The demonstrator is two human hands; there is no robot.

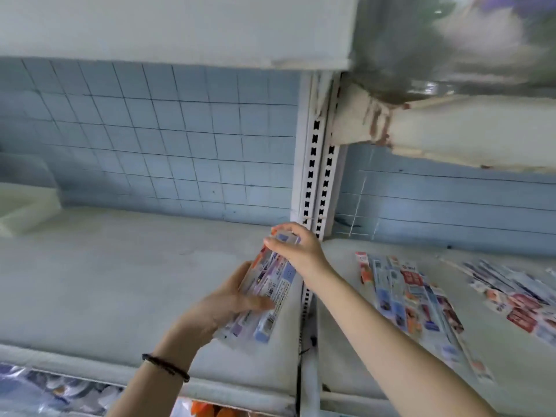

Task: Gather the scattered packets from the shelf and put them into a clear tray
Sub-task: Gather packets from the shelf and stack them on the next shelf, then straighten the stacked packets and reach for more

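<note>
Blue wire-grid back panel point(150, 130) w/ white slotted upright point(316, 164), rusty bracket point(421, 127) upper rt.

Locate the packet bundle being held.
Head view, centre: the bundle is gripped by the left hand below and the right hand on top, over the left shelf, just left of the slotted upright.

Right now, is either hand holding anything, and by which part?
Both hold one bundle of packets: left hand grips its lower side, right hand pinches its far end.
</note>
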